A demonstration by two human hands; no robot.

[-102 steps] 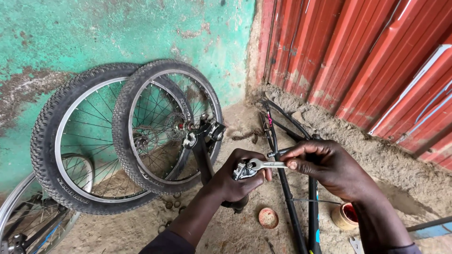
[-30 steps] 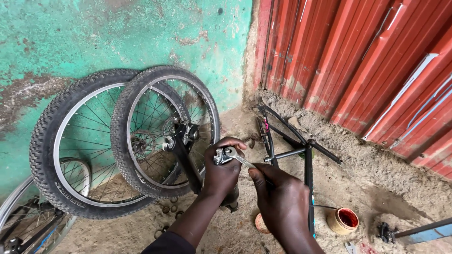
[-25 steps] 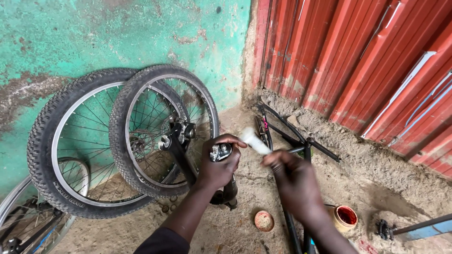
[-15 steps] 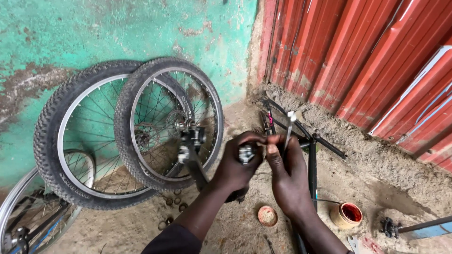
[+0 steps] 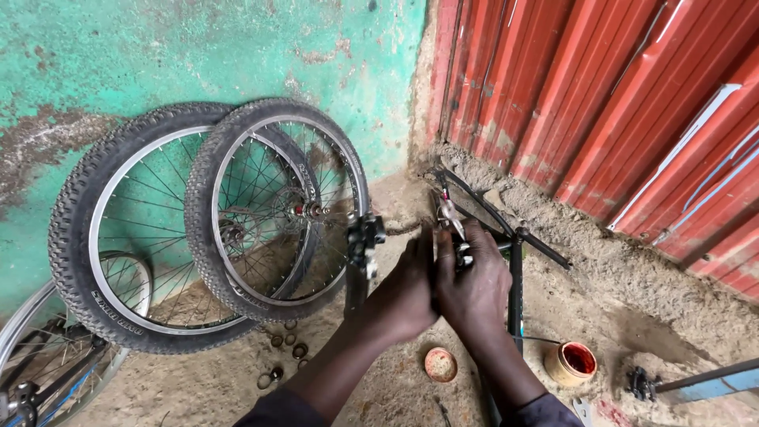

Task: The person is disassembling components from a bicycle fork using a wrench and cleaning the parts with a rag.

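Two hands are working a small metal bicycle part above the sandy ground.

The small metal part (image 5: 449, 217) is sitting in the middle of the scene, poking up between both hands, with the left hand (image 5: 407, 285) and the right hand (image 5: 474, 281) pressing against each other around it; each grip is pinching closed on the part, though the fingertips are mostly hidden. Just left of the left hand a black crank arm (image 5: 360, 253) is standing upright. Behind the right hand a black bicycle frame (image 5: 515, 269) is lying on the sand. Near the wrists an orange lid (image 5: 440, 364) and an open tin of red grease (image 5: 571, 363) are resting on the ground. Far left, two spoked wheels (image 5: 237, 213) are leaning against the green wall (image 5: 198, 55), with red corrugated sheeting (image 5: 617, 95) on the right.
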